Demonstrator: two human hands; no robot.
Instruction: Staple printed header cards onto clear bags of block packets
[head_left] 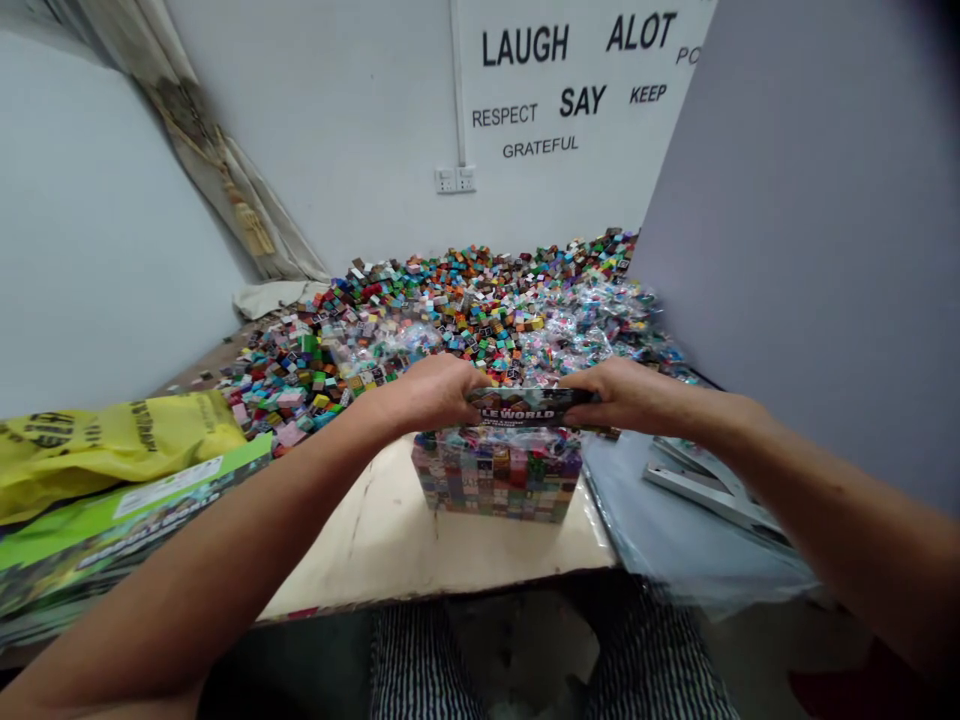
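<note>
Above the near part of the table (pixel 420 545), the left hand (pixel 431 392) and right hand (pixel 626 395) close on opposite ends of a printed card (pixel 521 405), a two-handed grip that keeps it level over a block of small coloured cubes (pixel 496 478) topped with clear plastic. The block stands within easy reach. Beyond spreads a heap of loose cubes (pixel 465 310); a yellow plastic bag (pixel 97 450) and green box (pixel 127 530) lie left, below a white wall (pixel 337 130).
</note>
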